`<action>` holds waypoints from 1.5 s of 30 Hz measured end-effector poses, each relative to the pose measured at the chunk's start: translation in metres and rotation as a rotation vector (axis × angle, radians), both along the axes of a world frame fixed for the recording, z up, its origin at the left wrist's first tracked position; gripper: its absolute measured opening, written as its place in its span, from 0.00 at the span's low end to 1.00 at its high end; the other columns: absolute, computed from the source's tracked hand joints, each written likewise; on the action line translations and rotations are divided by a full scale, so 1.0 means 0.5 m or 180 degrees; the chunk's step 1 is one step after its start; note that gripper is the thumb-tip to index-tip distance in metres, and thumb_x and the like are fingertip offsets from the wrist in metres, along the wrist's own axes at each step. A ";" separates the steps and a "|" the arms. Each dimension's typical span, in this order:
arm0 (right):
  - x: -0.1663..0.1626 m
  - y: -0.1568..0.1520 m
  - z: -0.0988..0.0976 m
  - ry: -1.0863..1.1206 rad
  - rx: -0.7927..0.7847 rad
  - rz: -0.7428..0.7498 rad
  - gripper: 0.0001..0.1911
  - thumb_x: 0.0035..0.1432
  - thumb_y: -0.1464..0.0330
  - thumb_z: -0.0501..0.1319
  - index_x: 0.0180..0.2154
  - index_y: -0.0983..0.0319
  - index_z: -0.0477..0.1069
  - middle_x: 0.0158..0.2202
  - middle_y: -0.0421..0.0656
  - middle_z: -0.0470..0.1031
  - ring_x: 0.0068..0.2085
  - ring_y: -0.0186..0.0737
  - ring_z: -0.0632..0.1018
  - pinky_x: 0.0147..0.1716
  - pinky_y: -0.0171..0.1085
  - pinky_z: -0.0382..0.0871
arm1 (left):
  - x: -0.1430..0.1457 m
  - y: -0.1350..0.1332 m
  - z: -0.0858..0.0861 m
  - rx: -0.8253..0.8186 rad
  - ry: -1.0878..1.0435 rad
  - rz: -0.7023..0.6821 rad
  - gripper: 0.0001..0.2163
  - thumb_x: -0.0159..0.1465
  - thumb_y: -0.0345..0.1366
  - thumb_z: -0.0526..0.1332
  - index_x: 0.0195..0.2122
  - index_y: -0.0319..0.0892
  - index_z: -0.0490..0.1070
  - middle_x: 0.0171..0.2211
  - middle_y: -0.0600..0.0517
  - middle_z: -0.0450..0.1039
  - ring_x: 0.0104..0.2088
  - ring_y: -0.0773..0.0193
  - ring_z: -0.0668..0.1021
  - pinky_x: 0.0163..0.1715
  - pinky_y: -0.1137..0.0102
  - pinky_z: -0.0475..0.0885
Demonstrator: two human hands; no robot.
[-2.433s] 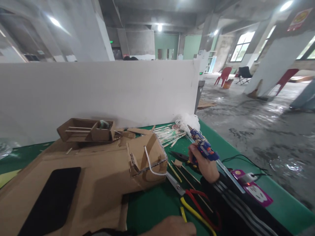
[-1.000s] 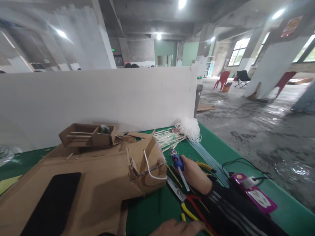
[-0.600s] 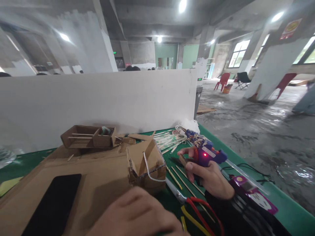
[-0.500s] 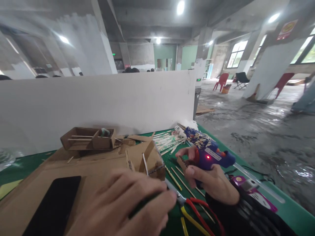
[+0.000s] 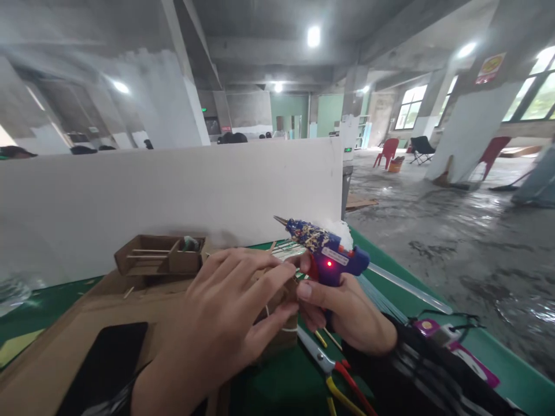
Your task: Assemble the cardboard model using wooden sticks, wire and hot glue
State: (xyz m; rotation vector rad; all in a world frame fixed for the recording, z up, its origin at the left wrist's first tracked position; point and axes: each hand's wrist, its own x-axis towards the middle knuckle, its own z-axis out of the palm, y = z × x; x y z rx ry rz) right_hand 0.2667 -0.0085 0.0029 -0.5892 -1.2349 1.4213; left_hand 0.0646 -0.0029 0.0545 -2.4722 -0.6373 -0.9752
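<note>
One glue gun in right-hand grip.

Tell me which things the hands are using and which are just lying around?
In use:
right hand holding the glue gun
left hand on the small cardboard box

Lying about:
pliers
phone
open cardboard tray
power strip

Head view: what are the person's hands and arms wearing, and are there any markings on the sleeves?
Both hands are bare: no gloves or rings visible. The right hand emerges from a black long sleeve with thin pale stripes running lengthwise. The left hand shows only a dark cuff edge at the frame's bottom.
</note>
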 end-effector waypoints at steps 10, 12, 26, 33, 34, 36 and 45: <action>-0.002 0.002 0.019 -0.0460 -0.0135 0.0001 0.19 0.56 0.55 0.74 0.38 0.57 0.68 0.14 0.28 0.68 0.16 0.32 0.67 0.19 0.32 0.61 | 0.000 0.009 -0.020 -0.0216 -0.0147 0.0112 0.07 0.72 0.31 0.62 0.49 0.46 0.69 0.42 0.53 0.84 0.39 0.55 0.82 0.53 0.57 0.71; -0.003 0.001 0.021 -0.0452 -0.0173 -0.0021 0.19 0.56 0.55 0.74 0.38 0.57 0.68 0.14 0.28 0.69 0.16 0.32 0.68 0.19 0.32 0.61 | 0.002 0.009 -0.022 -0.0290 -0.0179 0.0093 0.07 0.71 0.33 0.63 0.49 0.46 0.69 0.43 0.52 0.84 0.40 0.54 0.82 0.53 0.55 0.70; -0.003 -0.011 0.034 -0.0570 -0.0180 -0.0207 0.17 0.59 0.54 0.71 0.34 0.59 0.71 0.15 0.31 0.69 0.17 0.31 0.68 0.19 0.32 0.61 | 0.006 0.005 -0.034 -0.0727 -0.0553 0.0372 0.12 0.70 0.37 0.62 0.53 0.49 0.70 0.46 0.50 0.83 0.46 0.51 0.83 0.47 0.56 0.78; 0.001 0.006 0.019 -0.1233 0.0090 -0.0646 0.10 0.64 0.60 0.67 0.41 0.59 0.76 0.17 0.30 0.69 0.16 0.31 0.70 0.22 0.33 0.65 | -0.030 0.021 -0.012 -0.1144 -0.0629 0.0183 0.10 0.71 0.40 0.63 0.52 0.53 0.74 0.45 0.54 0.85 0.40 0.58 0.86 0.43 0.65 0.82; 0.001 0.008 0.015 -0.1308 0.0098 -0.0593 0.10 0.64 0.60 0.67 0.42 0.59 0.77 0.18 0.30 0.69 0.16 0.31 0.70 0.22 0.33 0.65 | -0.034 0.022 -0.010 -0.1173 -0.0666 0.0156 0.09 0.71 0.41 0.63 0.52 0.53 0.75 0.45 0.55 0.85 0.40 0.59 0.86 0.43 0.66 0.82; 0.000 0.012 0.006 -0.1378 0.0135 -0.0521 0.10 0.64 0.59 0.67 0.42 0.58 0.77 0.19 0.30 0.70 0.17 0.31 0.70 0.21 0.33 0.64 | -0.037 0.024 -0.008 -0.1211 -0.0719 0.0133 0.09 0.72 0.41 0.63 0.52 0.53 0.76 0.45 0.55 0.85 0.39 0.60 0.87 0.43 0.67 0.82; -0.002 0.019 -0.012 -0.1381 0.0160 -0.0602 0.13 0.70 0.58 0.63 0.34 0.58 0.73 0.14 0.30 0.65 0.18 0.33 0.69 0.24 0.35 0.61 | -0.016 0.032 -0.021 -0.1505 -0.0470 -0.0020 0.09 0.71 0.38 0.64 0.51 0.51 0.79 0.47 0.56 0.87 0.44 0.59 0.88 0.45 0.69 0.82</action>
